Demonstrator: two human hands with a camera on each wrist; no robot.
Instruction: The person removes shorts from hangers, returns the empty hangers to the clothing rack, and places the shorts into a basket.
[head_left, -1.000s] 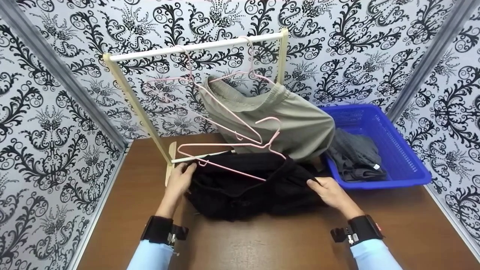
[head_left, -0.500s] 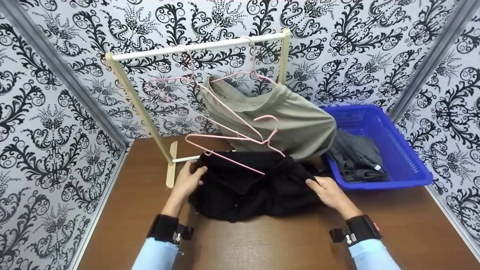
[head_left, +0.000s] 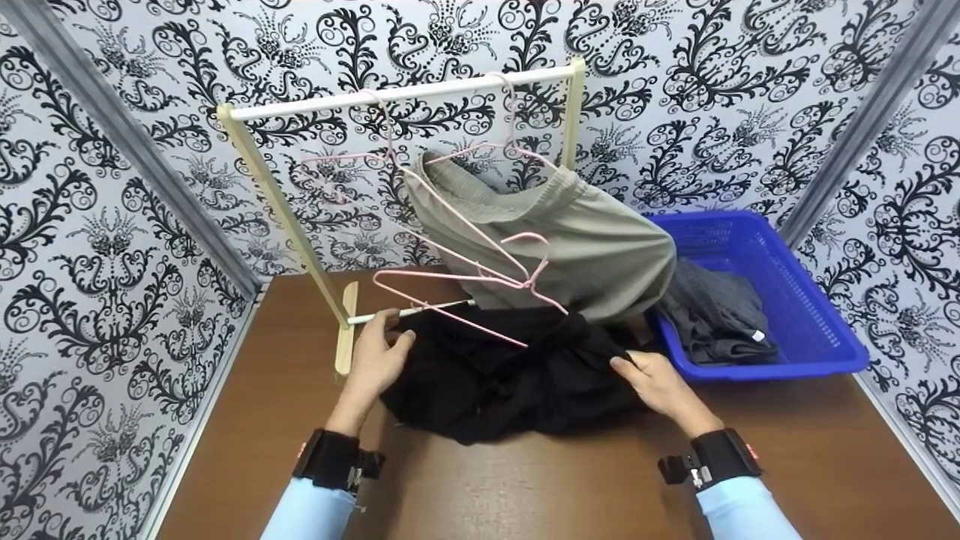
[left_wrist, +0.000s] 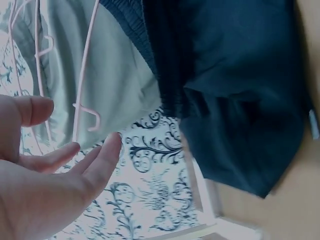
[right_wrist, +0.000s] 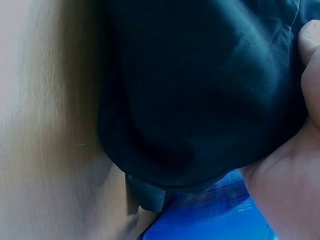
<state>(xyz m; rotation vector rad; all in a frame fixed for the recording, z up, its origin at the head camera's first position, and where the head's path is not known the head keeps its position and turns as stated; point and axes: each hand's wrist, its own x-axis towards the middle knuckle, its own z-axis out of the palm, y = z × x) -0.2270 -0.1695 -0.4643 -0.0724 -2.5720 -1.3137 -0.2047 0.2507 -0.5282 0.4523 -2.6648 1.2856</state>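
Black garment [head_left: 517, 386] on the bench [head_left: 480, 487]; right hand [head_left: 660, 384] pinching it, left hand [head_left: 379, 364] spread.
Right grip: thumb and fingers on the garment's right end, near the blue basket [head_left: 796, 300] with grey clothing [head_left: 720, 315] inside. Left grip: thumb and fingers apart, just beside the garment's left end. Pink hanger [head_left: 531, 283]: right end inside the waistband, left end out above the fabric, hook up. Rack [head_left: 289, 225] stands behind, grey-green garment [head_left: 577, 236] hung on it.

No lettering is legible — the white tag [head_left: 758, 336] on the grey garment [head_left: 716, 304] and red tab [head_left: 753, 451] on the right wristband [head_left: 724, 456] are too small.
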